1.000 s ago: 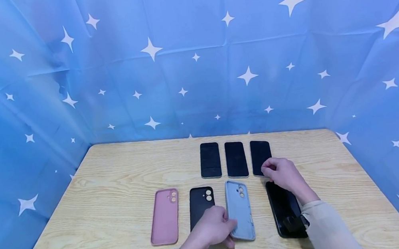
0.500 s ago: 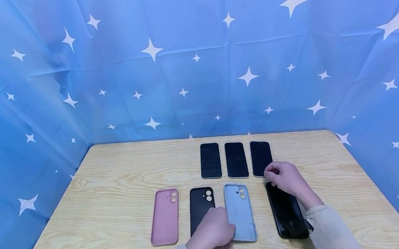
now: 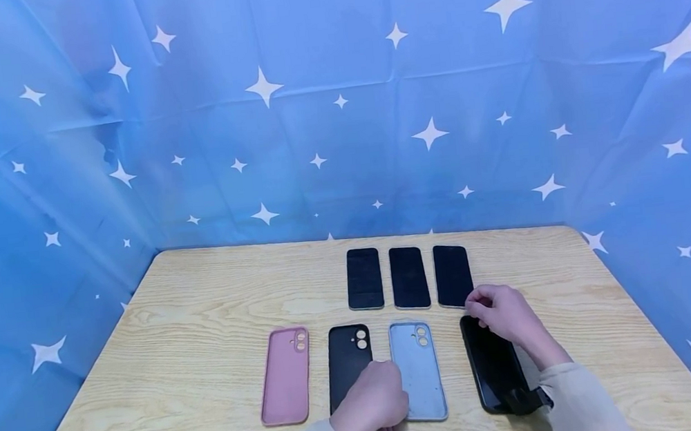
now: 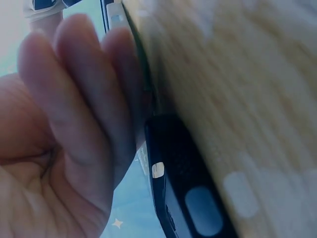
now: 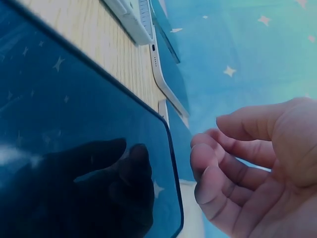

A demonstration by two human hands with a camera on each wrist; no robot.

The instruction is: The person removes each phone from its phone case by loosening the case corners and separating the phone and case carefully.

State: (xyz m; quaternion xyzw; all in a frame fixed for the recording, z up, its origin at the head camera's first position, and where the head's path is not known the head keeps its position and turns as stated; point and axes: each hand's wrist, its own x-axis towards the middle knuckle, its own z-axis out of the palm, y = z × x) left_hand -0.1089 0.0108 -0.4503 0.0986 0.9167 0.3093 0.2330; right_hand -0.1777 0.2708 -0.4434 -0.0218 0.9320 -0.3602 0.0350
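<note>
The near phone (image 3: 495, 360) looks glossy, the table (image 3: 179, 370) wood-grained.

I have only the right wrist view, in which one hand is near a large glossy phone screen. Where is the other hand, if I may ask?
Observer: In the head view, the left hand hides the lower part of the black case.

Operator: Thank you. And which thing lies on the left side of this case?

Observer: A pink case, with its hollow inner side facing up.

Operator: I understand. How many things are in the row farther from the person? From my view I cannot count them with certainty.

Observer: Three dark phones, side by side.
</note>
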